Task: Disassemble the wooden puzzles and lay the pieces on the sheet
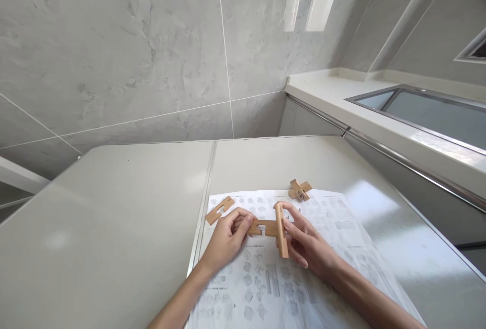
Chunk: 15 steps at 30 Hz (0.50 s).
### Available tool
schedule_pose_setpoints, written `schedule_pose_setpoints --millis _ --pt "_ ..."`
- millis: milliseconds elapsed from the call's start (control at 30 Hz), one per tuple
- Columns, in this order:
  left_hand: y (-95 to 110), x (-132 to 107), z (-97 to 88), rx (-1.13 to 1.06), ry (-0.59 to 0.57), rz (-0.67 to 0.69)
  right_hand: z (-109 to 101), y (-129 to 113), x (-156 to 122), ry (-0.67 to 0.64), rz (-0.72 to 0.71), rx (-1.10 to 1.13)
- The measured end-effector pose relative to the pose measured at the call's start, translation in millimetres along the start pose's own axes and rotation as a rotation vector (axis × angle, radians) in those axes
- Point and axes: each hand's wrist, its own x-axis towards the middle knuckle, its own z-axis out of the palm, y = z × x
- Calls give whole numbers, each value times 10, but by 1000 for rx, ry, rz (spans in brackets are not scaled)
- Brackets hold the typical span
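From where I sit, far off, I see my left hand (pixel 228 240) pinching one end of a flat wooden piece (pixel 271 228) between thumb and fingers. My right hand (pixel 313 243) grips a second wooden piece (pixel 281 235), with the thumb on its side and a finger curled over its top end. Both pieces are in front of me, over the printed sheet (pixel 330 253) on the table (pixel 125 228). The flat one points sideways and meets the other one crosswise. I cannot tell if its end sits inside a slot or just touches, because the other piece hides that spot. To do this well, I think I should hold the two square to each other, so the notches can line up and not jam. I should push softly and wiggle a bit, since forcing could chip the thin wood by the notch. My left fingertips are best near the end, away from the cut-out. A loose notched piece (pixel 212 215) lies just past my left hand, and a crossed wooden block (pixel 300 190) sits farther off, by the sheet's far edge.
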Motion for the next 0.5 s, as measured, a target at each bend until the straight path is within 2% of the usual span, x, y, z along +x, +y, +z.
schedule_pose_setpoints --millis 233,500 --pt "1 3 -2 -2 -14 -5 19 -26 -20 -2 -39 -32" --pt "-43 8 -7 -36 -27 -25 96 -53 -44 71 -53 -28"
